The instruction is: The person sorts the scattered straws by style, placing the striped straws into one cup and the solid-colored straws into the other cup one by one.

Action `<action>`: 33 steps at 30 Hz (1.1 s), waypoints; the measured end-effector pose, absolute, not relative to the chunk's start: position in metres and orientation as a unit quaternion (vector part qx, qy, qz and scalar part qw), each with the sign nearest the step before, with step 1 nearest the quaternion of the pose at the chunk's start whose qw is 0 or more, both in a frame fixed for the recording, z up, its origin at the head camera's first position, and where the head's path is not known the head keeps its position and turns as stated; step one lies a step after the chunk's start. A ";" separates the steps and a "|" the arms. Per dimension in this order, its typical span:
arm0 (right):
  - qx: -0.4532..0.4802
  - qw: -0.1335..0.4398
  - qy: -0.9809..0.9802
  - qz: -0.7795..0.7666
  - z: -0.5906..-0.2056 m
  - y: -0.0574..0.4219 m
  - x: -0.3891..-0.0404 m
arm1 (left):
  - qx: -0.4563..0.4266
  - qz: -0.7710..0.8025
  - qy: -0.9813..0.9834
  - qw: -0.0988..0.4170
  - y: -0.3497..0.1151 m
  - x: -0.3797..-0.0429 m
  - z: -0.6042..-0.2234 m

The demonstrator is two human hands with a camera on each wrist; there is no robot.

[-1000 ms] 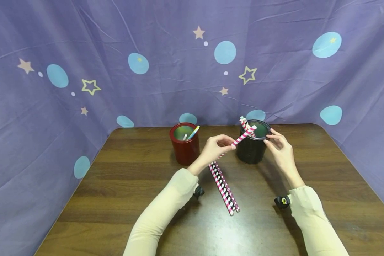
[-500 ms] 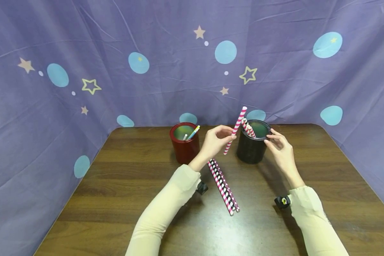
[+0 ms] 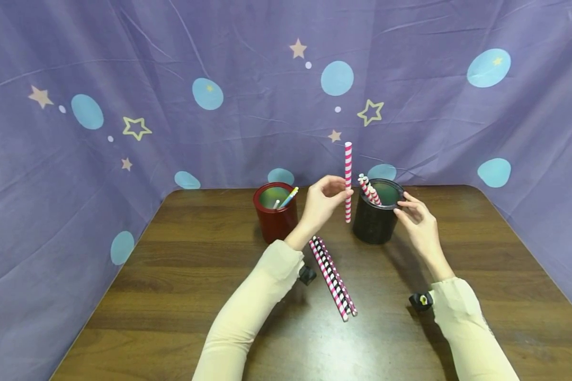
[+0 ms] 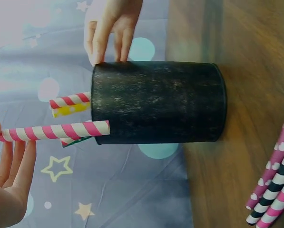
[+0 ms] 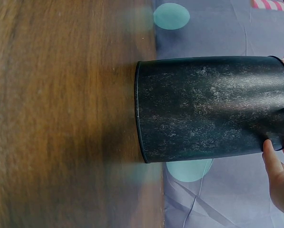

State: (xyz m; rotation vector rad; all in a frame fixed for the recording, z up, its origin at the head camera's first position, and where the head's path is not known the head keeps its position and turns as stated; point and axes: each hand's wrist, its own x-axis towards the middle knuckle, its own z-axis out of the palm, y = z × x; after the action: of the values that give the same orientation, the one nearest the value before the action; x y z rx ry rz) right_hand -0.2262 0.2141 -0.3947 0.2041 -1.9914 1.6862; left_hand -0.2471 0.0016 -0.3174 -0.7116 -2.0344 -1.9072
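My left hand (image 3: 320,203) pinches a pink-and-white striped paper straw (image 3: 348,168) between thumb and fingers. The straw stands upright in the air, just left of the black can (image 3: 374,225). From the left wrist, the straw's lower end (image 4: 101,128) overlaps the can's rim in view. Several patterned straws (image 3: 369,190) lean inside the black can against its left side. At the can's right side, my right hand (image 3: 420,222) holds the rim, thumb toward the front; the right wrist view shows its fingers (image 5: 271,156) against the wall.
A red can (image 3: 277,225) with a few thin sticks or straws (image 3: 289,197) stands left of my left hand. Three straws (image 3: 331,280), pink-striped, black-striped and heart-patterned, lie side by side on the wooden table (image 3: 195,275). A purple curtain (image 3: 257,132) hangs behind the table.
The pink-and-white straw has swung from leaning right across the black can's rim to upright, as my left hand rose slightly. My right hand has stayed at the can.
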 end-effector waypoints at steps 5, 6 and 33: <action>0.074 0.258 -0.732 0.626 -0.394 0.214 -0.226 | -0.237 -0.674 -0.683 0.150 0.004 -0.248 -0.312; 0.073 0.259 -0.732 0.626 -0.394 0.214 -0.226 | -0.234 -0.677 -0.680 0.153 0.004 -0.249 -0.311; 0.076 0.260 -0.729 0.629 -0.395 0.213 -0.226 | -0.198 -0.731 -0.625 0.188 0.029 -0.275 -0.327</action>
State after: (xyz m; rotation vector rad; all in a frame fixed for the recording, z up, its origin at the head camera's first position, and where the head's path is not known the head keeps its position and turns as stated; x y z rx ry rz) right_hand -0.2265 0.2132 -0.3945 0.2072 -1.9745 1.7041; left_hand -0.2750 0.0287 -0.3267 -0.5560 -1.7600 -2.0569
